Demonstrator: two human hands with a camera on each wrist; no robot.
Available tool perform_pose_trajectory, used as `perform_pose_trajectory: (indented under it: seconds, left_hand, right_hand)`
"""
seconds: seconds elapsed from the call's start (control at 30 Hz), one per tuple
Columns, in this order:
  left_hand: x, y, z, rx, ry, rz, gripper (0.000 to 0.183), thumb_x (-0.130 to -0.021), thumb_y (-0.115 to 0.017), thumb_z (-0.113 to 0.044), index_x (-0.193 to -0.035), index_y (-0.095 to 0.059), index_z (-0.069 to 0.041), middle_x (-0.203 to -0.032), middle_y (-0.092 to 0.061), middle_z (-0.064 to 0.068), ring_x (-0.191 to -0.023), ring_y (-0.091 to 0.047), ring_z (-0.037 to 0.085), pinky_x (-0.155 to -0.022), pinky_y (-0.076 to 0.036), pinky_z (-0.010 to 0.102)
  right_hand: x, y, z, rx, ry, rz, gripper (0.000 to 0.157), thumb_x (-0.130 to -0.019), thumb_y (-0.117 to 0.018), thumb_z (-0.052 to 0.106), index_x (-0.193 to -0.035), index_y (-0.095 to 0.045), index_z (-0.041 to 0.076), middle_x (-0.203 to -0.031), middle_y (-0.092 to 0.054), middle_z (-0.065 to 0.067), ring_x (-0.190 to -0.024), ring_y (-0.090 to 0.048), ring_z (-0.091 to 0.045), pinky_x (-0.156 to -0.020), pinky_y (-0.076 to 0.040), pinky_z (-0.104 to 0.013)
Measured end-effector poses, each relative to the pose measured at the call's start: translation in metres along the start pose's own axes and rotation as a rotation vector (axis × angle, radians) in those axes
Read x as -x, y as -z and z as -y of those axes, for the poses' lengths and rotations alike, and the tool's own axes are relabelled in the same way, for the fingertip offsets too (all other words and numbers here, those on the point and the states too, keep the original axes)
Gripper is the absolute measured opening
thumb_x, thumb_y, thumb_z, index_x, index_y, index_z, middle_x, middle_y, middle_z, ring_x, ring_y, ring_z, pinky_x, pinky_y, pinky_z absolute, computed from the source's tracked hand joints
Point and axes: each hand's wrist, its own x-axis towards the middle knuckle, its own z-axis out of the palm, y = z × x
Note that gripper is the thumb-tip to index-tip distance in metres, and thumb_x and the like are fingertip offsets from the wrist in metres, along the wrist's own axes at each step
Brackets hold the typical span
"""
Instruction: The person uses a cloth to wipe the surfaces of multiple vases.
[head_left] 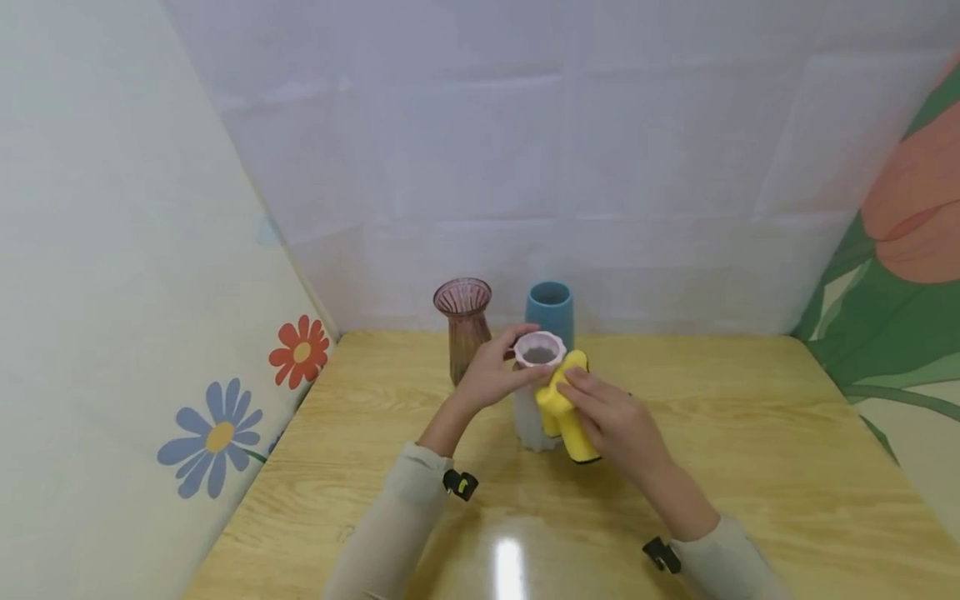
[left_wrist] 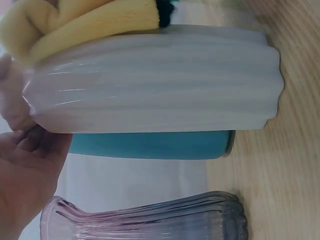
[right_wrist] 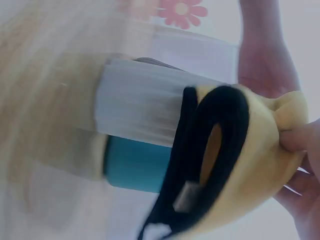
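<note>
A white ribbed vase (head_left: 529, 421) with a scalloped pinkish rim stands upright on the table. My left hand (head_left: 495, 371) holds it near the rim, thumb on the near side and fingers on the far side. My right hand (head_left: 618, 421) pinches a folded yellow cloth (head_left: 572, 429) with black edging, which lies against the vase's right side just below the rim. In the right wrist view, the cloth's black border (right_wrist: 227, 117) and a small white label (right_wrist: 188, 197) show, and it covers the upper part of the vase.
Behind the white vase stands a blue vase (head_left: 551, 312), partly hidden. A purple-pink glass vase (head_left: 463, 325) with a flared rim is at the left, close to my left hand. The wood-grain table (head_left: 750, 433) meets a pale back wall (head_left: 637, 250).
</note>
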Motion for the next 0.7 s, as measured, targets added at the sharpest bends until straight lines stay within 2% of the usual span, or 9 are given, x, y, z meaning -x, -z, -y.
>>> perform_pose_trajectory:
  seconds: [0.07, 0.13, 0.37, 0.7]
  left_hand:
    - [0.0, 0.002, -0.001, -0.012, 0.014, 0.031, 0.073, -0.087, -0.079, -0.041, -0.148, -0.049, -0.016, -0.135, -0.063, 0.004, -0.123, -0.06, 0.022, -0.105, -0.048, 0.045]
    - [-0.001, 0.005, -0.001, -0.025, 0.018, 0.061, 0.075, -0.087, -0.078, -0.043, -0.15, -0.047, -0.016, -0.134, -0.063, 0.005, -0.124, -0.06, 0.023, -0.106, -0.048, 0.045]
    - [-0.002, 0.012, 0.0, 0.012, 0.031, 0.12, 0.077, -0.087, -0.08, -0.04, -0.151, -0.046, -0.016, -0.134, -0.063, 0.003, -0.126, -0.06, 0.022, -0.106, -0.047, 0.045]
    - [-0.004, 0.013, -0.003, 0.002, 0.035, 0.13, 0.075, -0.086, -0.082, -0.034, -0.149, -0.047, -0.013, -0.131, -0.064, 0.004, -0.122, -0.061, 0.021, -0.104, -0.049, 0.045]
  right_hand:
    - [0.001, -0.008, 0.0, -0.017, -0.02, 0.017, 0.039, -0.079, -0.077, -0.006, -0.117, -0.073, -0.001, -0.123, -0.07, -0.018, -0.11, -0.069, -0.034, -0.086, -0.057, -0.043]
    - [0.004, -0.014, 0.0, -0.028, -0.048, 0.027, 0.041, -0.075, -0.078, -0.008, -0.116, -0.073, -0.002, -0.122, -0.07, -0.02, -0.109, -0.07, -0.034, -0.085, -0.058, -0.042]
    - [0.009, -0.02, 0.003, -0.048, -0.115, 0.035, 0.038, -0.077, -0.078, -0.006, -0.114, -0.074, -0.002, -0.119, -0.07, -0.021, -0.106, -0.071, -0.034, -0.082, -0.059, -0.04]
    - [0.019, -0.024, 0.003, -0.043, -0.123, 0.056, 0.037, -0.077, -0.08, -0.003, -0.114, -0.075, -0.001, -0.117, -0.07, -0.022, -0.103, -0.072, -0.035, -0.08, -0.059, -0.041]
